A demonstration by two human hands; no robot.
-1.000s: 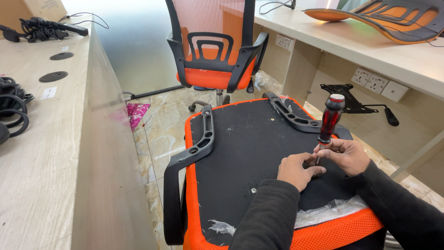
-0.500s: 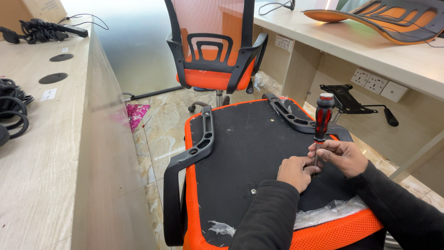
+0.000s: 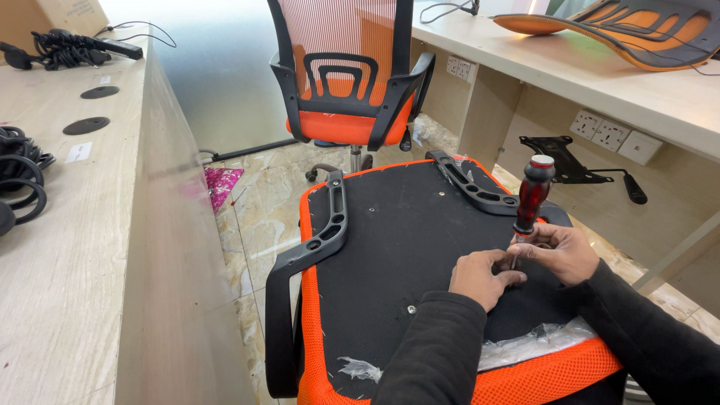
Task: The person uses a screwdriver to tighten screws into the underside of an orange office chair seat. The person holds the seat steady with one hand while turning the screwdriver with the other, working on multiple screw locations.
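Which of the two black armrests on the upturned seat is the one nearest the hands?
The armrest on the seat's right edge, running up from just beside the right hand and the screwdriver. The other armrest lies along the far left edge, away from both hands.

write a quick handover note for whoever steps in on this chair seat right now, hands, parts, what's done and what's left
Right hand: holds the shaft of the red-handled screwdriver, which stands upright with its tip on the black underside of the upturned seat.
Left hand: fingers at the screwdriver tip, steadying it.
Parts: left armrest and right armrest lie along the seat edges. One screw shows in the panel near the left wrist. The metal seat plate lies on the floor by the desk; a complete orange chair stands behind.
Done: armrests are in place.
Left: seat plate is not yet on the seat; the fastener under the tip is hidden.
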